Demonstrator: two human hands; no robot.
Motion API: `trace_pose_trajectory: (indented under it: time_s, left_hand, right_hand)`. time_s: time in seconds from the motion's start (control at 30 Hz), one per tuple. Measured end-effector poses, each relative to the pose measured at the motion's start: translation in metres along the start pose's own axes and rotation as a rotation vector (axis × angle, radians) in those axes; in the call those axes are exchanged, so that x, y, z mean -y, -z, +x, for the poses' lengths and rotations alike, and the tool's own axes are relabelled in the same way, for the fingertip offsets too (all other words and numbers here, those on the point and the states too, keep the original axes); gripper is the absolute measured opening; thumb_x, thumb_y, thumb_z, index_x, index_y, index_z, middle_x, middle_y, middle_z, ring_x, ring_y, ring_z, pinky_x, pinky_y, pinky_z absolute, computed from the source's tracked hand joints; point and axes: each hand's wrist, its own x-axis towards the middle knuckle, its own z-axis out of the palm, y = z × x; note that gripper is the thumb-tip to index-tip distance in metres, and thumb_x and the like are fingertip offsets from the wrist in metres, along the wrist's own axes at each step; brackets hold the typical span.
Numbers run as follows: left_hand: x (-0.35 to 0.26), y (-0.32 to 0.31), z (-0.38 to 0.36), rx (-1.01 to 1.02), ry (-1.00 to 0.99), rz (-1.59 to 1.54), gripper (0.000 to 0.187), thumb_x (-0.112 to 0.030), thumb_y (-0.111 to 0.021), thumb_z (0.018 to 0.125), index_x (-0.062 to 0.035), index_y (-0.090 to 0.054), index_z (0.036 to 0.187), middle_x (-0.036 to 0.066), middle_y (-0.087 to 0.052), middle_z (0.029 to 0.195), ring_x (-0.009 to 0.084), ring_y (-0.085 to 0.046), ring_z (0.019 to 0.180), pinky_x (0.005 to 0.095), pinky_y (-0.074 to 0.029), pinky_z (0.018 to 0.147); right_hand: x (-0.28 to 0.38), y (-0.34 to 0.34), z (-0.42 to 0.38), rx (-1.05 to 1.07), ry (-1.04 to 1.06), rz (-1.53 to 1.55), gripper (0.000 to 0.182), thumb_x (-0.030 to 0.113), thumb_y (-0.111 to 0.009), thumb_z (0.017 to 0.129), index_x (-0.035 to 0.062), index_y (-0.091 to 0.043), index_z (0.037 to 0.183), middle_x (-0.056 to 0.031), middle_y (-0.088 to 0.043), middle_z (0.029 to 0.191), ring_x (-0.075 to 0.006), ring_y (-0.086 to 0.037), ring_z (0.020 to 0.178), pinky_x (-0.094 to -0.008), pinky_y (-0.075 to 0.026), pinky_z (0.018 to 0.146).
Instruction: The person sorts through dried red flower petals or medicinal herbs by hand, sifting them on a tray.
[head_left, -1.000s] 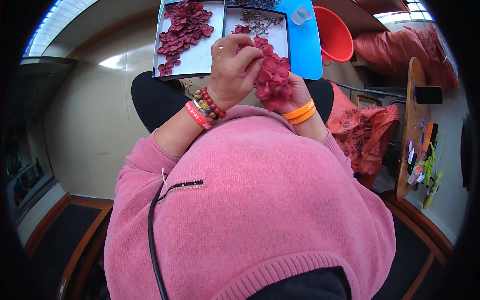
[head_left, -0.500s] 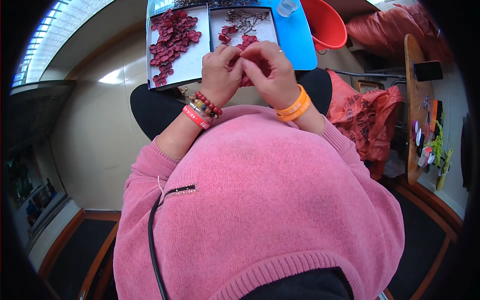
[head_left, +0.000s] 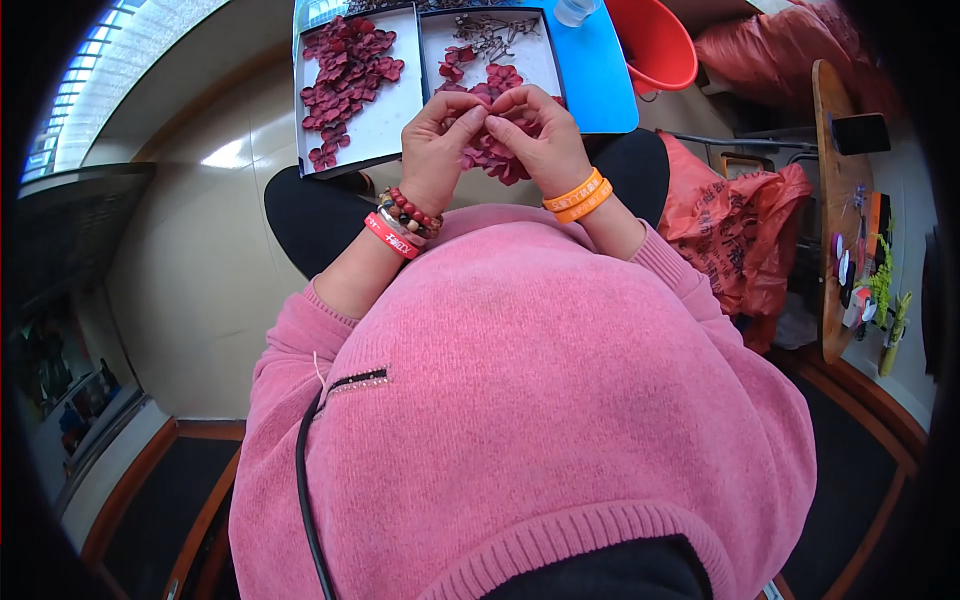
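My left hand (head_left: 437, 150) and my right hand (head_left: 542, 140) meet at their fingertips over the near edge of the right-hand tray (head_left: 540, 62). Both are closed in a pinch; what lies between the fingertips is too small to make out. Dark red petals (head_left: 492, 160) show between and below my hands. More red petals (head_left: 350, 80) fill part of the left-hand tray (head_left: 388, 130). Thin brown stems (head_left: 495, 35) lie at the back of the right-hand tray.
The trays rest on a blue table (head_left: 600, 85) with a clear cup (head_left: 575, 10). Beyond its right edge is a red bucket (head_left: 652, 45). Red plastic bags (head_left: 735, 230) lie right of my leg, near a wooden board (head_left: 832, 210) holding a phone (head_left: 860, 134).
My hands have spread slightly, with the wrists farther apart and the fingertips still together. More of the red petals below them shows now.
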Motion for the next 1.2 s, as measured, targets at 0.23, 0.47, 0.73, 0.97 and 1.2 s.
trace_pose_trajectory:
  time_s: [0.23,0.47,0.73,0.97,1.2]
  left_hand:
    - [0.002,0.000,0.003,-0.005,0.020,0.066,0.010,-0.002,-0.062,0.083,-0.0022,-0.063,0.092,0.002,-0.059,0.087,0.0098,-0.058,0.077,0.0212,-0.047,0.070]
    - [-0.001,-0.004,-0.001,0.088,-0.437,0.685,0.012,0.003,-0.061,0.080,-0.0017,-0.062,0.092,0.004,-0.053,0.086,0.0134,-0.053,0.080,0.0241,-0.044,0.071]
    - [0.007,-0.001,0.000,0.069,-0.355,0.479,0.010,0.002,-0.062,0.081,-0.0023,-0.063,0.090,0.002,-0.056,0.088,0.0109,-0.055,0.076,0.0224,-0.044,0.067]
    - [0.001,0.001,-0.001,0.112,0.052,0.124,0.009,-0.003,-0.059,0.087,0.0001,-0.061,0.095,0.003,-0.060,0.091,0.0083,-0.057,0.077,0.0213,-0.047,0.068]
    - [0.008,0.000,-0.001,0.127,-0.019,0.197,0.012,-0.002,-0.057,0.088,0.0001,-0.057,0.099,0.004,-0.060,0.091,0.0091,-0.057,0.079,0.0217,-0.048,0.071]
  right_hand:
    - [-0.005,0.006,0.000,0.002,-0.031,0.030,0.015,0.005,-0.062,0.084,0.0050,-0.055,0.097,-0.0010,-0.061,0.079,-0.0033,-0.057,0.070,-0.0155,-0.045,0.058]
    - [-0.008,0.010,-0.002,0.018,-0.054,-0.030,0.015,0.006,-0.058,0.086,0.0046,-0.055,0.100,-0.0009,-0.060,0.080,-0.0049,-0.057,0.066,-0.0192,-0.048,0.051]
    - [-0.012,0.012,-0.002,0.136,-0.244,0.282,0.020,0.002,-0.059,0.082,0.0011,-0.055,0.102,-0.0054,-0.062,0.084,-0.0103,-0.062,0.071,-0.0205,-0.051,0.063]
    - [-0.014,0.011,-0.006,0.061,-0.335,0.375,0.016,0.005,-0.064,0.082,0.0026,-0.058,0.097,-0.0043,-0.064,0.080,-0.0079,-0.061,0.066,-0.0197,-0.050,0.057]
    - [-0.006,0.013,-0.008,0.033,-0.248,0.239,0.009,0.007,-0.064,0.082,0.0038,-0.061,0.089,-0.0017,-0.063,0.072,-0.0047,-0.057,0.057,-0.0181,-0.046,0.048]
